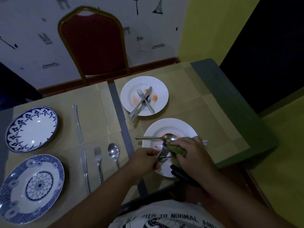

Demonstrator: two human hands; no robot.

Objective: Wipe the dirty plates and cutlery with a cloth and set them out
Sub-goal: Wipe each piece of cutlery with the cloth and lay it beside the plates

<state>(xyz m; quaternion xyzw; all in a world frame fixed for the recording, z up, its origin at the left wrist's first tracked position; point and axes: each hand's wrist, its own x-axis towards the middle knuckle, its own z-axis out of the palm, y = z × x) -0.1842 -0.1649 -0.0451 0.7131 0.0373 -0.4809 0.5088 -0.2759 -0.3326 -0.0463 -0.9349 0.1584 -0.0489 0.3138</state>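
While the grey strip [121, 119] that runs down the middle of the surface [205, 102] divides the scene, the work left of it looks finished: two blue patterned plates [32, 129] lie clean there, and between them and the strip two knives [77, 125], a fork [98, 162] and a spoon [113, 153] are set out in order. Just right of the strip, on the far side, a white plate [158, 83] with orange smears carries a crossed fork, knife and spoon, all untouched, I judge. Nearer, also right of the strip, a second white plate [182, 129] holds a loose spoon [158, 137]. Above this plate the left hand [144, 159] is clenched around several pieces of cutlery [164, 154], and the right hand [189, 152] grasps a green cloth [176, 150] pressed against them. So about half seems done; both white plates and their cutlery remain to wipe and place.
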